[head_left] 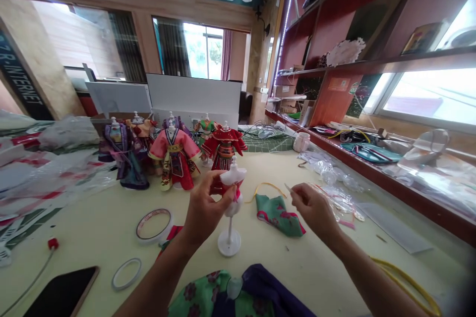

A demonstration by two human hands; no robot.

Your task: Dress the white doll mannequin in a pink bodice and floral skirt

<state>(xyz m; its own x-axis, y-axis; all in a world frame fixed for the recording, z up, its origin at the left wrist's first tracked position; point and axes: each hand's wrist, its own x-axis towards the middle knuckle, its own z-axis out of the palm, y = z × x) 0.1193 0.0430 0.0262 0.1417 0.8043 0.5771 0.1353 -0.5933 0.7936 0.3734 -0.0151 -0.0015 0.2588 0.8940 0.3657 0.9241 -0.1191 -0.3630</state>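
A small white mannequin [233, 174] stands upright on a round base, a red and pink piece of cloth about its chest. My left hand [208, 203] is closed around its upper body, thumb and fingers pressing the cloth against it. To the right, my right hand [310, 203] pinches a small pale strip [288, 188], whose tip sticks out past the fingertips. Between the hands and the table's right side lies a green cloth piece [278, 215] with red trim. Nearest me is a green and purple flowered garment [219, 294].
Several dressed mannequins [174, 158] stand behind. Left are a wide tape roll [170, 225], a narrow tape roll [127, 274] and a phone [61, 294]. A yellow cord [412, 282] and clear plastic sheet [394, 228] lie right. Shelves [334, 69] rise beyond.
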